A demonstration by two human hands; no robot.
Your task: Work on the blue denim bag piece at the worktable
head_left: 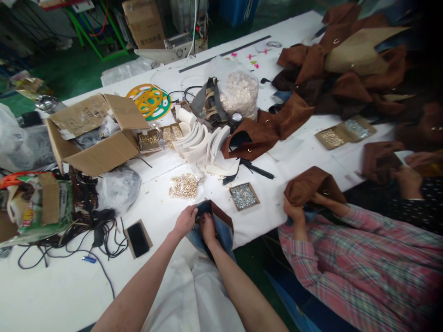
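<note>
1. The left hand [185,220] and the right hand [207,228] are close together at the near edge of the white worktop [62,286]. Both are closed on the blue fabric piece with a brown suede-like edge [224,227].
2. The left hand grips the piece's upper left edge with curled fingers. The right hand's fingers press into the fabric just beside it, so the two hands nearly touch.
3. The fabric piece lies half on the worktop and half hanging over its edge toward the person's lap.
4. Just beyond the hands lies a clear bag of small gold-coloured metal fittings [183,186]. To its right is a small square cardboard tray of silver-coloured fittings [244,196].
5. Left of the hands, a black phone [138,239] rests on a brown card, near a tangle of black cables [86,226].
6. Farther back stand an open brown cardboard box [100,150], a stack of curved white strips [197,138] and a clear bag of pale rings [239,92].
7. To the right, a co-worker in a pink plaid sleeve [363,267] holds a folded brown suede-like piece [311,184] with one hand [294,213].
8. A heap of brown suede-like pieces [346,74] covers the far right of the worktop.
</note>
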